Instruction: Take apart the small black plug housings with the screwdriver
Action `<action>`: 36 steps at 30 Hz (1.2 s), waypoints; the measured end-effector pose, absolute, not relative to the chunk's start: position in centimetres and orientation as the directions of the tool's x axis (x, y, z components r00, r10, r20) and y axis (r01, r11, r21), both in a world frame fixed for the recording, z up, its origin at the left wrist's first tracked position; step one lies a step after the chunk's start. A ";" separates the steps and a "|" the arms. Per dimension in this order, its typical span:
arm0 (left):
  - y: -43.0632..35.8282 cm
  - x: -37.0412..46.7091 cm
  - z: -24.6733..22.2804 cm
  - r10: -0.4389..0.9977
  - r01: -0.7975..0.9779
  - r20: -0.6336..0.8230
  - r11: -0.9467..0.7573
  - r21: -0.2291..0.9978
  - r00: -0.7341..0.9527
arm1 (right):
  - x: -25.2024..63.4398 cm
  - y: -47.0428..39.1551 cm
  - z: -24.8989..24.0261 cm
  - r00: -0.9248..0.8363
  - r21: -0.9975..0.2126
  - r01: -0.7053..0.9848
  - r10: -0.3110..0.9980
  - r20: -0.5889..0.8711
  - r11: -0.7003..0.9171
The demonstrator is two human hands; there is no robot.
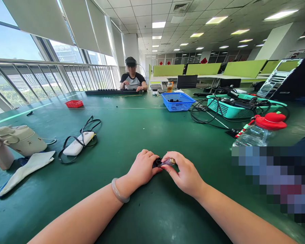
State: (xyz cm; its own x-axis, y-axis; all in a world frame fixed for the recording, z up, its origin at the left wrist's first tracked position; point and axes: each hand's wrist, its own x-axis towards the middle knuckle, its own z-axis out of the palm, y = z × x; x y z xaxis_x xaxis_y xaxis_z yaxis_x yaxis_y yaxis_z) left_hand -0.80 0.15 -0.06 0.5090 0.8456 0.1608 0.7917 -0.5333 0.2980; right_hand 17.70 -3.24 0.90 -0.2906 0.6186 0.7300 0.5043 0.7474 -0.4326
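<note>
My left hand [143,166] rests on the green tabletop, its fingers closed round a small black part [157,163]. What kind of part it is cannot be made out, since the fingers cover much of it. Between the thumb and fingers of my right hand [186,174] is a small screwdriver [171,161] with a clear purplish handle and a brass-coloured end. It lies nearly level and points left, toward the black part. Its tip is hidden, so whether it touches the part cannot be seen.
Left: white power bank [77,144] with black cord, cream bottle [24,139], phone [1,150], white cloth [27,171], red tray [74,104]. Ahead: blue basket [178,106]. Right: teal basket [228,110] of cables, red-lidded bottle [255,135]. A person [132,79] sits opposite.
</note>
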 end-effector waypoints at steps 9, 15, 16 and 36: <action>0.0 -0.7 0.0 0.846 0.795 0.146 -0.533 0.290 0.513 | 17.5 -4.2 1.7 -0.327 -0.191 0.439 0.354 0.876 0.878; 0.1 -0.8 -0.2 0.840 0.791 0.162 -0.543 0.281 0.518 | 17.6 -3.4 0.8 -0.271 -0.356 0.534 0.554 0.787 0.767; 0.1 -0.8 -0.3 0.838 0.788 0.166 -0.546 0.284 0.520 | 17.6 -3.3 0.7 -0.253 -0.401 0.536 0.595 0.763 0.743; 0.6 -1.8 0.4 0.918 0.938 0.263 -0.333 0.100 0.298 | 20.2 -1.4 0.0 0.262 -0.612 0.409 0.556 0.789 0.677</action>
